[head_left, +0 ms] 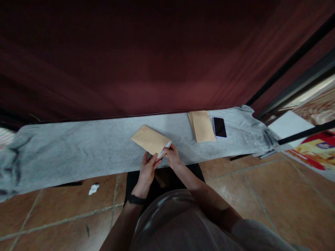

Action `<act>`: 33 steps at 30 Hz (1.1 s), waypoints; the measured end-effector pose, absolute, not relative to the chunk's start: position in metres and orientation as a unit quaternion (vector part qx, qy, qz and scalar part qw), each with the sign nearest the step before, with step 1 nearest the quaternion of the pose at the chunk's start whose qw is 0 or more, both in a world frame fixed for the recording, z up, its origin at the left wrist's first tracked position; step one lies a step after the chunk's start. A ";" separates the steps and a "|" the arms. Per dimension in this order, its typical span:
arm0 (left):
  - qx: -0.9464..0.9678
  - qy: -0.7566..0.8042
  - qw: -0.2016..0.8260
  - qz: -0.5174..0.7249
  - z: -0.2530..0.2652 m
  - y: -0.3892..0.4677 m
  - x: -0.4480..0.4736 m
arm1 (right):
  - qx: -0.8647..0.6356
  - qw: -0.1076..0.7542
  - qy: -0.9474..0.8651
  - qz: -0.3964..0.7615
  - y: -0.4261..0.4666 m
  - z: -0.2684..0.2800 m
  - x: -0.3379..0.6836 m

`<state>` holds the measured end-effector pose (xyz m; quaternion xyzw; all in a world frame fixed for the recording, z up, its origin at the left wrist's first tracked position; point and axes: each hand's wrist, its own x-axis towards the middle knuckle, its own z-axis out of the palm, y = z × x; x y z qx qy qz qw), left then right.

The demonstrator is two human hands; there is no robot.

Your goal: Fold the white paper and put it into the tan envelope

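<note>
A brown paper envelope (149, 138) lies tilted on the grey cloth, its near right end lifted toward me. My left hand (149, 168) grips the envelope's near edge, thumb on top. At the end of the envelope a strip of white paper (164, 149) shows, partly inside it. The fingers of my right hand (171, 155) are closed on this white paper at the envelope's mouth; their tips are partly hidden. To the right lies a stack of brown envelopes (204, 127), slightly fanned at its left side.
A phone (220, 127) with a dark screen lies right of the stack. The narrow table (78, 146) is draped in grey cloth, with a dark red panel (157, 69) behind it. A red and yellow box (316, 151) stands at the far right. White scrap (93, 189) lies on the tiled floor.
</note>
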<state>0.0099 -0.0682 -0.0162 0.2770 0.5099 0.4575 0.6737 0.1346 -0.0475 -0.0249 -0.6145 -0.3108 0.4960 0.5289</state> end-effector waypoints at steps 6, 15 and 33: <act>0.364 0.505 0.657 0.425 -0.008 -0.047 0.009 | -0.581 0.575 -0.259 0.514 -0.068 -0.021 0.148; 0.547 0.577 0.487 0.361 -0.028 -0.006 -0.014 | -0.716 0.335 -0.514 0.334 -0.071 -0.023 0.171; 0.905 0.410 0.079 0.080 -0.022 -0.015 -0.030 | -0.601 0.131 -0.785 0.066 -0.067 -0.028 0.190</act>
